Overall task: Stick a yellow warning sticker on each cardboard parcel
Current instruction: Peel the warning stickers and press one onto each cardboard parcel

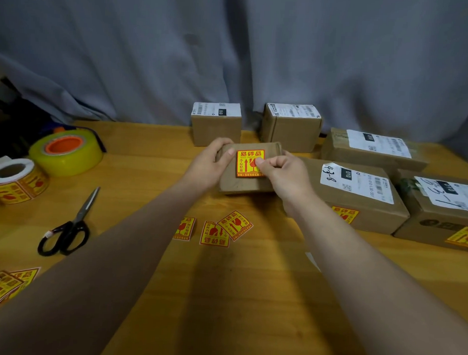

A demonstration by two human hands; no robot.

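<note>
A small cardboard parcel (240,183) lies mid-table, tilted toward me. A yellow warning sticker (245,161) sits on its top face. My left hand (209,166) grips the parcel's left side, thumb on top beside the sticker. My right hand (280,176) rests on the parcel's right side, with thumb and forefinger pressed on the sticker's right edge. Three loose stickers (215,231) lie on the table in front of the parcel. Two parcels at the right, one (359,200) and another (438,213), carry yellow stickers on their front faces.
Two small boxes (216,126) (291,126) stand at the back, and a flat parcel (372,147) lies at the right. A sticker roll (15,180), a yellow tape roll (66,153) and scissors (72,224) lie on the left. More stickers (3,286) sit at the near-left edge.
</note>
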